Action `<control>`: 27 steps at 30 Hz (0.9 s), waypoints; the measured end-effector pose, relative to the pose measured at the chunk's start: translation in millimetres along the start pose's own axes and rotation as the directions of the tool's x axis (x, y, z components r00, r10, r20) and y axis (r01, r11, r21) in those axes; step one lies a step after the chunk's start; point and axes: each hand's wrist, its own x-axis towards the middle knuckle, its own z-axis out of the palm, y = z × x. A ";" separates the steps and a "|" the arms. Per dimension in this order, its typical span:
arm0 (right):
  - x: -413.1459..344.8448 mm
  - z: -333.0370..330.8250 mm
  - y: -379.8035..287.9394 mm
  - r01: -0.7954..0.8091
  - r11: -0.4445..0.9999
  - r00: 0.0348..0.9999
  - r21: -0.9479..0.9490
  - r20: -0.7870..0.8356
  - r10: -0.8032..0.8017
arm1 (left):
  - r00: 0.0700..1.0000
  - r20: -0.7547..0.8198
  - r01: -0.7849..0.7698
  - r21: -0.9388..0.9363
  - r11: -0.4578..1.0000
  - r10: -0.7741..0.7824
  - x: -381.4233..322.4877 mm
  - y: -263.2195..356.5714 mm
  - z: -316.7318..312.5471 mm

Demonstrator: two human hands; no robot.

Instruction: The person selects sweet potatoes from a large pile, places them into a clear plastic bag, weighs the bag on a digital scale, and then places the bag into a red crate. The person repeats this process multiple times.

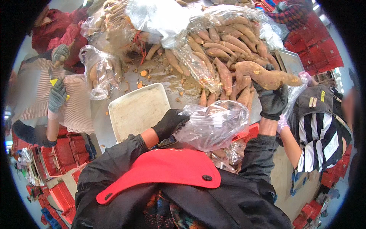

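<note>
In a black glove, my left hand (171,123) grips the edge of a clear plastic bag (211,128) that spreads out over the table's near edge. My right hand (271,98), also black-gloved, holds up a large sweet potato (266,75) near the pile's right side. Behind it lies a big heap of sweet potatoes (226,45), partly under clear plastic. A shallow off-white tray (140,110) sits left of the bag. Below the bag, more bagged sweet potatoes (228,154) show beside a red crate's rim (247,133).
A filled clear bag (103,73) stands at the left. Gray-gloved co-worker's hands (57,94) hold a knife and a root there. At right, a co-worker in a striped sleeve (317,140) stands close, with pink gloves on plastic. Cut orange pieces (143,73) and dirt dot the metal table.
</note>
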 end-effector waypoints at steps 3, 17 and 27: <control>-0.1 -0.7 4.3 -0.134 0.935 0.939 0.328 0.345 0.014 | 0.997 0.024 -0.082 0.178 0.981 0.079 5.6 -2.1 -7.5; -29.8 60.9 79.5 -0.139 0.886 0.965 0.442 0.262 0.020 | 0.904 -0.036 -0.409 0.219 0.886 0.426 -13.7 150.9 -10.9; -66.3 98.4 124.8 -0.266 0.891 0.955 0.369 0.224 0.192 | 0.915 -0.153 -0.390 -0.100 0.915 0.373 -41.0 179.8 -0.9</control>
